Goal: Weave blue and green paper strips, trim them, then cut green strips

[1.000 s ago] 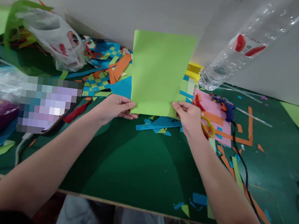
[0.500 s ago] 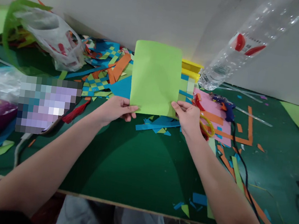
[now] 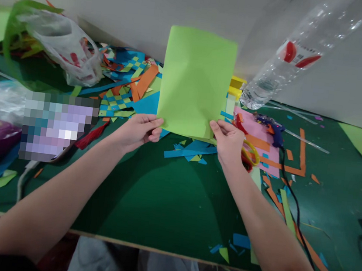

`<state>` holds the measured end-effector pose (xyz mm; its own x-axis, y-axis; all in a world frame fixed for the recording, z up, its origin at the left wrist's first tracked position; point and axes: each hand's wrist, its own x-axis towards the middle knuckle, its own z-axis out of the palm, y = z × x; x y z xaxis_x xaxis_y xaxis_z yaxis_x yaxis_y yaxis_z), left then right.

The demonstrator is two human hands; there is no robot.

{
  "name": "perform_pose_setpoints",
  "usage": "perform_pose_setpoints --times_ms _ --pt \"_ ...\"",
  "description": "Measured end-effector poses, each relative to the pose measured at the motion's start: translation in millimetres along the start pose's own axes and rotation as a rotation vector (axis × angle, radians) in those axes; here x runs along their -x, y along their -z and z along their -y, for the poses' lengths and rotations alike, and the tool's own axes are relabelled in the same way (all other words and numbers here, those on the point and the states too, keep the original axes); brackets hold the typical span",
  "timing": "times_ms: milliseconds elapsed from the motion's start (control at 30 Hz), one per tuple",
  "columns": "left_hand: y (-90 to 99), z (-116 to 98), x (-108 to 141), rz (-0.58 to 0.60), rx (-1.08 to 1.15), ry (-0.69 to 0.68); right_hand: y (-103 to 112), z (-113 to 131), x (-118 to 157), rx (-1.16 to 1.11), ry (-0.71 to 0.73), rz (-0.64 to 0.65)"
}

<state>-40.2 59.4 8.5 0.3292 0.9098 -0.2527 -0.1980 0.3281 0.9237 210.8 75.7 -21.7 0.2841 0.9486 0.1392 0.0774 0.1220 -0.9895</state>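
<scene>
A sheet of light green paper stands raised in front of me, slightly curved, above the green tabletop. My left hand pinches its lower left corner between thumb and fingers. At the lower right corner, my right hand grips the paper the same way. Below the sheet lie blue paper strips with small green scraps. Yellow-handled scissors rest just beside my right hand, partly hidden by it. The sheet covers part of the scraps behind it.
A clear plastic bottle stands at the back right. Nearby are a blue glue gun with a black cord and pink paper. On the left are a pixelated phone, a red tassel, a plastic bag and woven paper pieces.
The green paper has tilted more upright, its top edge rising and reaching farther right. Both hands stay at its lower corners, the left one shifted slightly left.
</scene>
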Motion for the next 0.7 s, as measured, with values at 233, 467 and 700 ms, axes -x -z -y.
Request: perform_pose_setpoints --times_ms 233,467,700 --pt "-2.2 -6 4 0.019 -0.062 -0.003 -2 0 3 -0.01 0.04 -0.048" --pt "3.9 -3 2 -0.144 -0.664 -0.11 2 4 5 0.076 -0.004 0.029" --pt "8.0 6 -3 -0.319 -0.54 -0.198 -1 6 12 0.092 -0.022 0.193"
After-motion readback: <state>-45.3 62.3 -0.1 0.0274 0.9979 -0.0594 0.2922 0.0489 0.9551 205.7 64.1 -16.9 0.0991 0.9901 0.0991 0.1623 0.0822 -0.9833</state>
